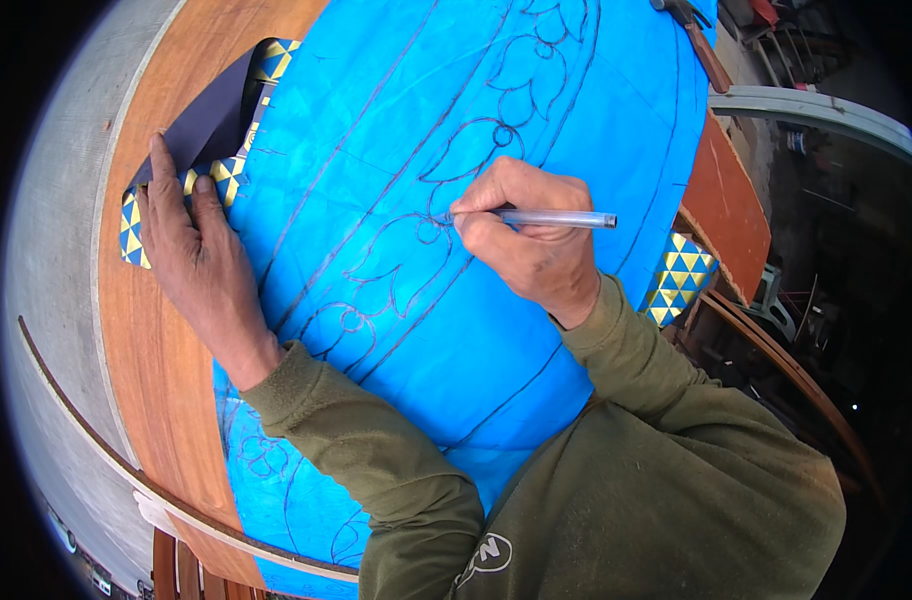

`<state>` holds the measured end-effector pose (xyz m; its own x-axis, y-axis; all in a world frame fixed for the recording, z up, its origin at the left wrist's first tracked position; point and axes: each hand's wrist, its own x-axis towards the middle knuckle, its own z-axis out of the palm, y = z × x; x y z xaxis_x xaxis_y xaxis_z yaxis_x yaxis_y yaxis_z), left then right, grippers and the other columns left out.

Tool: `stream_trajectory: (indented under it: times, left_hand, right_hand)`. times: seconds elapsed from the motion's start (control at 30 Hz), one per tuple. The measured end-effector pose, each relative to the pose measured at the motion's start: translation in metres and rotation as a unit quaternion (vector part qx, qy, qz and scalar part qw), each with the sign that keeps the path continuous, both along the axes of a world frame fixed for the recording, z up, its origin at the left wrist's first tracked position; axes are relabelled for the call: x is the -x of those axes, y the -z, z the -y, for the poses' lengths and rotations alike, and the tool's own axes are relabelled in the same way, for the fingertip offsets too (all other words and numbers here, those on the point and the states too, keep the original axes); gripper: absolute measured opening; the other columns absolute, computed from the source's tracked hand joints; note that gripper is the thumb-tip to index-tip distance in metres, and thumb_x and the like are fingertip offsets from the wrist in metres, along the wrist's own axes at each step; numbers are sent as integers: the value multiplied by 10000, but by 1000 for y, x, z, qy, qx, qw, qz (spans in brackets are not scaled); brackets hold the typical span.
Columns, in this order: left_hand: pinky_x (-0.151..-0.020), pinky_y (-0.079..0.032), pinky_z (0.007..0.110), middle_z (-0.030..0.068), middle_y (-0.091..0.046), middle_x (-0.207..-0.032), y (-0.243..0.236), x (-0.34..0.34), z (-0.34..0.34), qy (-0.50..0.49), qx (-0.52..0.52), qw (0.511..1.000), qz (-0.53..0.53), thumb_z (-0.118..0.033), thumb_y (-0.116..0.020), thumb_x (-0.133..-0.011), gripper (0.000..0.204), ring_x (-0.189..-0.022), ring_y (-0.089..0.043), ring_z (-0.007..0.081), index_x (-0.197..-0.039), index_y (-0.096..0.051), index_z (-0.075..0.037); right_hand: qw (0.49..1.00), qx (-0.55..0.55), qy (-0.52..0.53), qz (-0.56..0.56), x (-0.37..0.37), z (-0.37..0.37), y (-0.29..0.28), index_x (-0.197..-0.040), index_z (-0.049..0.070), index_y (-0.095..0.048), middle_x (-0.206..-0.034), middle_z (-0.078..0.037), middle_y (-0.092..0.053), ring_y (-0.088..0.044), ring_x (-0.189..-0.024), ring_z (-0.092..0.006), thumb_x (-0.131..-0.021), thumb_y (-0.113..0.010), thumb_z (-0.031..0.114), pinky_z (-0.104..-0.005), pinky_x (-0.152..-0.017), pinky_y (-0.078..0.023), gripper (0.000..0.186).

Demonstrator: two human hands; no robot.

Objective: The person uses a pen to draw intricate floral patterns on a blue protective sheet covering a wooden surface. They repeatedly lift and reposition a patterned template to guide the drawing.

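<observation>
The flower band (451, 185) on that blue sheet (516, 340) slants away between both hands; the right hand (536, 242), nearer, pinches a pen (561, 218), tip leftward upon it; the left hand (204, 265) lies spread over patterned paper (228, 178).

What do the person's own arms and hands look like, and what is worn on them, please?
The left hand and right hand are bare, with no gloves visible. Long, dark olive-green sleeves reach the wrists, creased along the forearms. The matching top bears a pale oval mark.
</observation>
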<state>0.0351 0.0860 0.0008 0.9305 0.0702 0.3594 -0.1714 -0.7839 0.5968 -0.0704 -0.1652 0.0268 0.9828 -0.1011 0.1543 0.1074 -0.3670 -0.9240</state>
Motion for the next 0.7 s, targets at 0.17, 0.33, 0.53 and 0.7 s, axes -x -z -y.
stream_trajectory:
  times: [0.17, 0.33, 0.53, 0.7]
  left_hand:
    - [-1234, -372, 480, 127, -655, -1491, -1, -1, 1, 2, 5, 1000, 2, -126, -627, -1058, 467, -1449, -531, 378, -1524, -606, -113]
    - [-1228, -376, 481, 133, -665, -1475, 1, -2, -1, 3, -7, 1000, 11, -134, -628, -1060, 458, -1434, -544, 376, -1518, -613, -118]
    - [-1225, -379, 485, 129, -663, -1477, -2, 0, 2, -3, -13, 1000, 2, -163, -613, -1076, 448, -1431, -546, 374, -1523, -608, -126]
    - [-1214, -387, 486, 147, -653, -1487, 3, -3, -3, 16, -16, 1000, 15, -177, -610, -1082, 444, -1441, -534, 392, -1524, -612, -146]
  right_hand:
    - [999, 32, -32, 13, 1, 7, -1, -773, 3, -669, -760, -84, -698, -646, -639, -126, -807, -683, -47, -295, -540, -496, 62]
    - [996, -40, 40, 64, 3, 2, -3, -780, 18, -685, -714, -60, -684, -621, -595, -93, -791, -692, -43, -275, -482, -460, 63]
    - [1000, -17, 17, -20, 19, 5, -6, -854, -11, -700, -832, -112, -738, -678, -699, -129, -844, -705, -61, -284, -581, -525, 51]
    - [1000, 10, -8, 7, 17, 3, -2, -868, -19, -694, -827, -107, -732, -674, -696, -127, -843, -699, -72, -281, -586, -522, 59]
